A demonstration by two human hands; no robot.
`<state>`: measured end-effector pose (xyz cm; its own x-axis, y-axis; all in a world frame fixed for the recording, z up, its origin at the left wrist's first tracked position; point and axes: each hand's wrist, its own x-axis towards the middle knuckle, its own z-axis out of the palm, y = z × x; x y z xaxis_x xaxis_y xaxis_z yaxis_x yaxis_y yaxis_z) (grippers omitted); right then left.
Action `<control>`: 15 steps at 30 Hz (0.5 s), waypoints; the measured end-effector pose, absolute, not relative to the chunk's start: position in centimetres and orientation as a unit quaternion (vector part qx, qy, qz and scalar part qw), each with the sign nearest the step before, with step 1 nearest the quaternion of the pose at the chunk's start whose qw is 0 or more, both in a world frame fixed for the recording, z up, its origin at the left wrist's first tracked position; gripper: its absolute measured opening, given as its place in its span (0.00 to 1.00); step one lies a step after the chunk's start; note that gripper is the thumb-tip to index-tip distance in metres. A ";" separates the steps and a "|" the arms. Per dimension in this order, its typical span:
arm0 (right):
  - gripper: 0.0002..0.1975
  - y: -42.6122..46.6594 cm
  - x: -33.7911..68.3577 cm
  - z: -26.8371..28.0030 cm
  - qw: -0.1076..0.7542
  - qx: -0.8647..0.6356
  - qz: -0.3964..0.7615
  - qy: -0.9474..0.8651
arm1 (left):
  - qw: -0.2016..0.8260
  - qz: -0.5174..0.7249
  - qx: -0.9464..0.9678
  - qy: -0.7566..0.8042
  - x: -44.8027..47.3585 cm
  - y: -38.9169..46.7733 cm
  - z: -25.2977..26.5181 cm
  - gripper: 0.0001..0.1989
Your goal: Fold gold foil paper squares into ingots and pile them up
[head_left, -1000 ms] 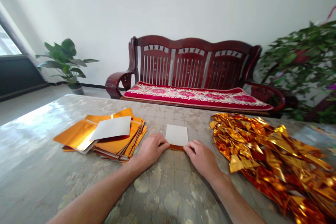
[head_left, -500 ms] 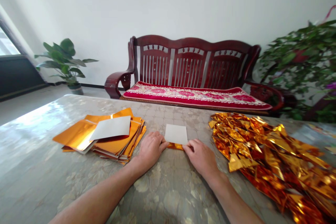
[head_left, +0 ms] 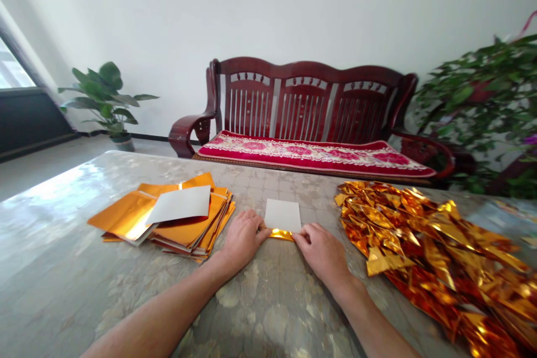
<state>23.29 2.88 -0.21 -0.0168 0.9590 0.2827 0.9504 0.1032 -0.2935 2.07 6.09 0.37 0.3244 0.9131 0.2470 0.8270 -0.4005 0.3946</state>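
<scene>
A small sheet of gold foil paper [head_left: 282, 213] lies in front of me, its pale back facing up. Its near edge is turned over into a narrow shiny gold strip. My left hand [head_left: 245, 233] pinches the left end of that strip between thumb and fingers. At the right end, my right hand [head_left: 319, 247] pinches it the same way, fingers curled. Left of my left hand sits a stack of gold foil sheets [head_left: 168, 215], one of them pale side up on top. A heap of folded gold foil pieces [head_left: 432, 257] spreads out to the right of my right hand.
The table [head_left: 268, 313] has a clear patterned cover. Behind it stands a dark red wooden bench [head_left: 310, 106] with a red floral cushion [head_left: 310, 152]. A potted plant [head_left: 109, 100] is at the left, leafy greenery [head_left: 486, 95] at the right. Clear plastic [head_left: 499, 215] lies at the table's right.
The near edge of the sheet between my hands now shows as a flatter, brighter gold strip. Both hands keep nearly the same place.
</scene>
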 end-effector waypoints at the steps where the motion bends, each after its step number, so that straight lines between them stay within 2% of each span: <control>1: 0.12 2.9 23.3 -0.2 0.209 -0.669 0.009 -0.713 | 0.098 0.219 0.808 0.539 2.1 6.1 0.4 0.11; 15: 0.11 2.7 23.3 -0.4 0.209 -0.669 -0.002 -0.713 | 0.109 0.228 0.802 0.542 1.8 6.3 0.0 0.11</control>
